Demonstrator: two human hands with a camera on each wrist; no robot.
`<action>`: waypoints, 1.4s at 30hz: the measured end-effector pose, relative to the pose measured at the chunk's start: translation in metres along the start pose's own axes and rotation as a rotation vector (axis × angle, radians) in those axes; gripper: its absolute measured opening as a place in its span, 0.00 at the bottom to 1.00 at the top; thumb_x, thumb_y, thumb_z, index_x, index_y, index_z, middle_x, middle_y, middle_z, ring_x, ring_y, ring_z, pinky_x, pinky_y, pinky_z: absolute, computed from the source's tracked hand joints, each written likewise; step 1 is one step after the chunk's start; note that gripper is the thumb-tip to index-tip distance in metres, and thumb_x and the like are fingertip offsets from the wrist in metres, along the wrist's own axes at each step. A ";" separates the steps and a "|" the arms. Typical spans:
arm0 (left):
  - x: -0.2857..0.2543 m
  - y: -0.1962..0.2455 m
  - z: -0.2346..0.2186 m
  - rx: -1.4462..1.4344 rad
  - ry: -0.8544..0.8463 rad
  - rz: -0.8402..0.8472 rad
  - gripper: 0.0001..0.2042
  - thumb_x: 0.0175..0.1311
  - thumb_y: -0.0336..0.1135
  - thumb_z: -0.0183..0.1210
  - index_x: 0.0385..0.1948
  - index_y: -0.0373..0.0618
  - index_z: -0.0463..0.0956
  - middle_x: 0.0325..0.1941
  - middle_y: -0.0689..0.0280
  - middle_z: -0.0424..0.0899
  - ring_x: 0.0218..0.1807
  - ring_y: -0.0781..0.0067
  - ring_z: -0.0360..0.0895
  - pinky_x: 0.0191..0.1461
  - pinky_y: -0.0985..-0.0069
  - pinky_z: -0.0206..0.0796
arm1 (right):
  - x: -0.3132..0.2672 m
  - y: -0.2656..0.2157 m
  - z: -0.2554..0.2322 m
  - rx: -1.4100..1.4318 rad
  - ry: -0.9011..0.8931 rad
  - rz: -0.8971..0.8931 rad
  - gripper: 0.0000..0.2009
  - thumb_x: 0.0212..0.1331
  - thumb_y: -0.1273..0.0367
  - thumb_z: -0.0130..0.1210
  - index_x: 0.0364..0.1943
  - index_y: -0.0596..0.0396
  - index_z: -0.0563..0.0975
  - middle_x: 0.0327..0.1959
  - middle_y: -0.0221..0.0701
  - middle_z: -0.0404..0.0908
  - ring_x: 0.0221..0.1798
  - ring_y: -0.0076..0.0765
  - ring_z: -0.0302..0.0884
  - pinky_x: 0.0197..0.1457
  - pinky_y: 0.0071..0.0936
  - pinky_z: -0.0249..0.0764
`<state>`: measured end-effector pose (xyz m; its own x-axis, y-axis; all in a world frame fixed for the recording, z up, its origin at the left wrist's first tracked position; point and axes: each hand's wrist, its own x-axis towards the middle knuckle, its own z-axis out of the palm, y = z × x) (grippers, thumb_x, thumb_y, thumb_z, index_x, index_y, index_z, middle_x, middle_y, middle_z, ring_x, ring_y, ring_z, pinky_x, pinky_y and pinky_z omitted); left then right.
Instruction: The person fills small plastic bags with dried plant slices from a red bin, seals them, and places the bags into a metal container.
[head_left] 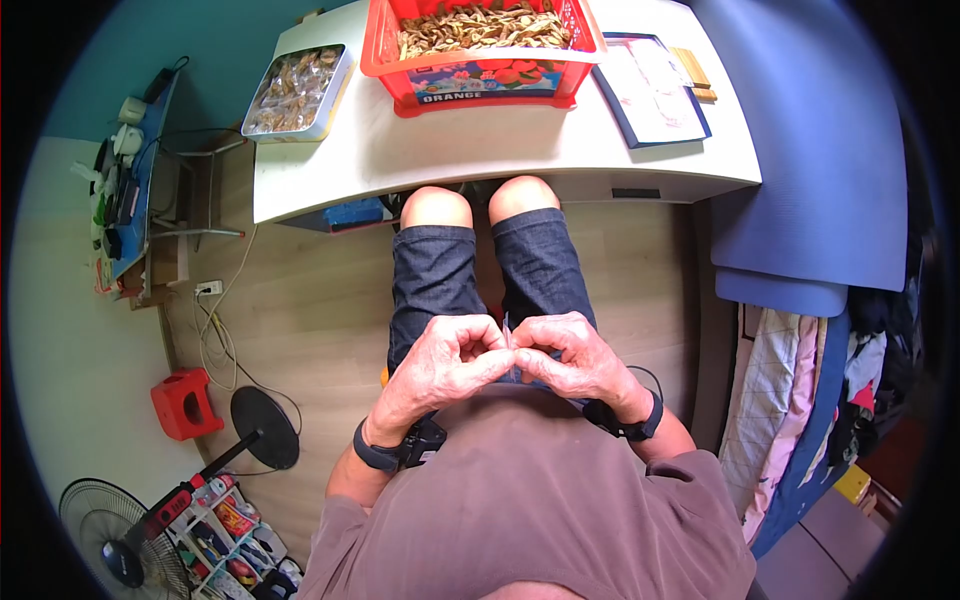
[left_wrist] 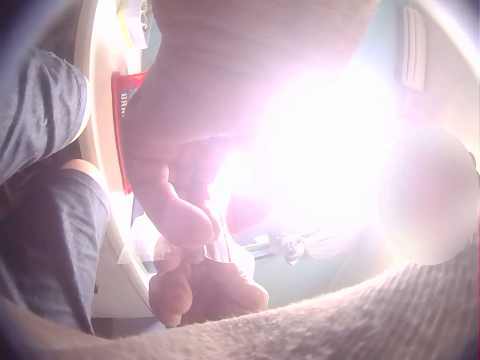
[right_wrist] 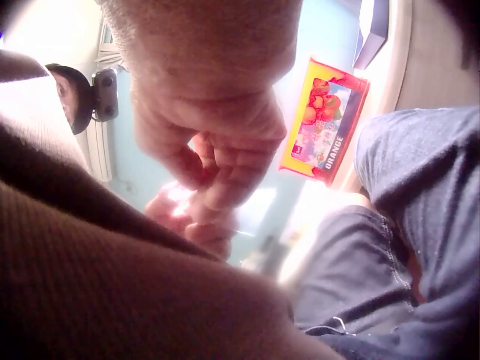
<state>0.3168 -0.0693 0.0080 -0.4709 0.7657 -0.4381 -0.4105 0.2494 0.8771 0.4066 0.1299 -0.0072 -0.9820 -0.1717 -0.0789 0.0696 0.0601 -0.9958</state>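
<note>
Close in front of the torso, above the lap, both hands meet fingertip to fingertip. The left hand (head_left: 455, 355) pinches one side of a small clear plastic bag (head_left: 507, 332) between thumb and curled fingers. On the other side, the right hand (head_left: 572, 355) pinches the same bag at its edge. In the left wrist view the see-through film (left_wrist: 139, 246) sticks out past the fingertips, towards the table. Part of the bag is hidden behind the fingers, and bright glare washes out some of that view.
A white table (head_left: 450, 150) stands beyond the knees. On it are a red basket (head_left: 490, 85) of dried brown slices, a tin (head_left: 340, 75) of filled clear bags and a dark-rimmed tray (head_left: 672, 141) with clear film. A fan (head_left: 120, 545) and red stool (head_left: 185, 405) stand at left.
</note>
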 end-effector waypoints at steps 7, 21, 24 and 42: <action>0.001 -0.004 -0.002 0.046 0.026 -0.018 0.07 0.65 0.30 0.64 0.28 0.39 0.78 0.27 0.73 0.79 0.25 0.89 0.72 0.27 0.87 0.64 | 0.002 0.003 0.000 -0.072 -0.008 -0.063 0.05 0.64 0.73 0.60 0.33 0.61 0.79 0.23 0.33 0.80 0.24 0.28 0.80 0.28 0.26 0.74; 0.002 -0.004 -0.002 0.067 0.028 -0.009 0.07 0.65 0.31 0.63 0.28 0.38 0.78 0.24 0.72 0.79 0.24 0.89 0.72 0.27 0.87 0.64 | 0.004 -0.002 -0.001 -0.111 -0.026 -0.040 0.05 0.60 0.74 0.60 0.33 0.62 0.80 0.26 0.39 0.81 0.28 0.40 0.81 0.33 0.33 0.75; 0.001 0.001 -0.001 0.062 0.030 -0.005 0.07 0.65 0.31 0.63 0.27 0.39 0.78 0.24 0.73 0.79 0.23 0.89 0.72 0.26 0.86 0.64 | 0.004 -0.002 -0.001 -0.109 -0.033 -0.022 0.04 0.59 0.74 0.61 0.34 0.62 0.80 0.27 0.39 0.82 0.29 0.43 0.82 0.34 0.33 0.76; 0.001 0.003 0.000 0.230 0.086 0.010 0.07 0.64 0.28 0.61 0.26 0.39 0.78 0.23 0.75 0.78 0.23 0.91 0.70 0.26 0.86 0.62 | 0.005 -0.003 -0.002 -0.185 -0.035 -0.107 0.06 0.57 0.71 0.63 0.33 0.61 0.81 0.28 0.40 0.82 0.30 0.45 0.82 0.34 0.34 0.76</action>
<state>0.3150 -0.0678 0.0100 -0.5429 0.7180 -0.4356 -0.2213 0.3780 0.8990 0.4009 0.1309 -0.0048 -0.9750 -0.2212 0.0222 -0.0716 0.2182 -0.9733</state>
